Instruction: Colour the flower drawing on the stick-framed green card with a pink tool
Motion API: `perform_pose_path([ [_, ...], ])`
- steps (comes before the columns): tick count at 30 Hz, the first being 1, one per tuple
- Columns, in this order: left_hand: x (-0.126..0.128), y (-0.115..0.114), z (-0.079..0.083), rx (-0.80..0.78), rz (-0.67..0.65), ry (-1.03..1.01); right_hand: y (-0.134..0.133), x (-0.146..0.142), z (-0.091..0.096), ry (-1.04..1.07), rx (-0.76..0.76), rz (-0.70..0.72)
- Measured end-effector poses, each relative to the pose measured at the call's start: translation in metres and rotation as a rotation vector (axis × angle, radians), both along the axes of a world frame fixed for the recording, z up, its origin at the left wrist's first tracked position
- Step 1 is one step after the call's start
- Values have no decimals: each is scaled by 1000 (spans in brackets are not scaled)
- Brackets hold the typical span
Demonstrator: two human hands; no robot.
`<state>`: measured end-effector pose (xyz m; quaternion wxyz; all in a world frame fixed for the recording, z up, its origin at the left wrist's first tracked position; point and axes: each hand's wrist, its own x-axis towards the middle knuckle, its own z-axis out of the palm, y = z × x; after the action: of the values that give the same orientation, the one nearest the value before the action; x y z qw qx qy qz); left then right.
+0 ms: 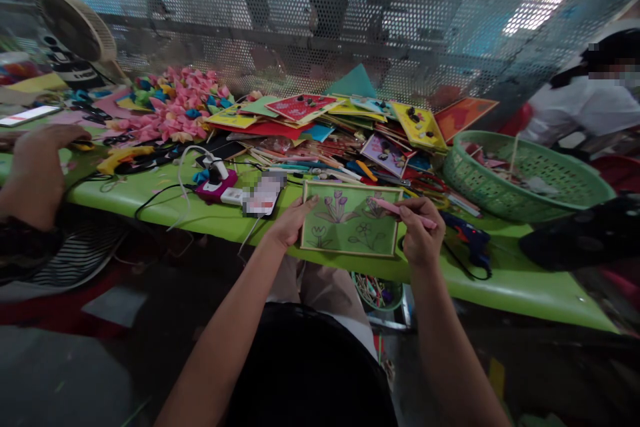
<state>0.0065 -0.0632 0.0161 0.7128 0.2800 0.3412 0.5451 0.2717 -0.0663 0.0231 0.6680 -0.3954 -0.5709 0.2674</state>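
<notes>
A green card (345,235) with a pale stick frame is tilted up at the table's front edge. Flowers are drawn on it, some coloured purple and some in dark outline only. My left hand (291,221) grips the card's left side, thumb over the front. In my right hand (423,228) is a pink pen (387,206), pinched between thumb and fingers. Its tip is at the upper right flower on the card; whether it touches the surface I cannot tell.
A phone (264,195) and a purple power strip (217,187) with cables lie left of the card. A blue glue gun (469,238) and green basket (530,177) stand right. Framed cards (301,107) and pink paper flowers (187,97) pile behind. Another person's hand (37,157) rests at left.
</notes>
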Motion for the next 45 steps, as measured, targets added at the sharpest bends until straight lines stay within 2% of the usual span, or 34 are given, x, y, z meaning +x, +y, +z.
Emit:
perform_pose_path([
  [45,0,-2,1,23,-31,-2,2,-1,-2,20,-5,-9],
])
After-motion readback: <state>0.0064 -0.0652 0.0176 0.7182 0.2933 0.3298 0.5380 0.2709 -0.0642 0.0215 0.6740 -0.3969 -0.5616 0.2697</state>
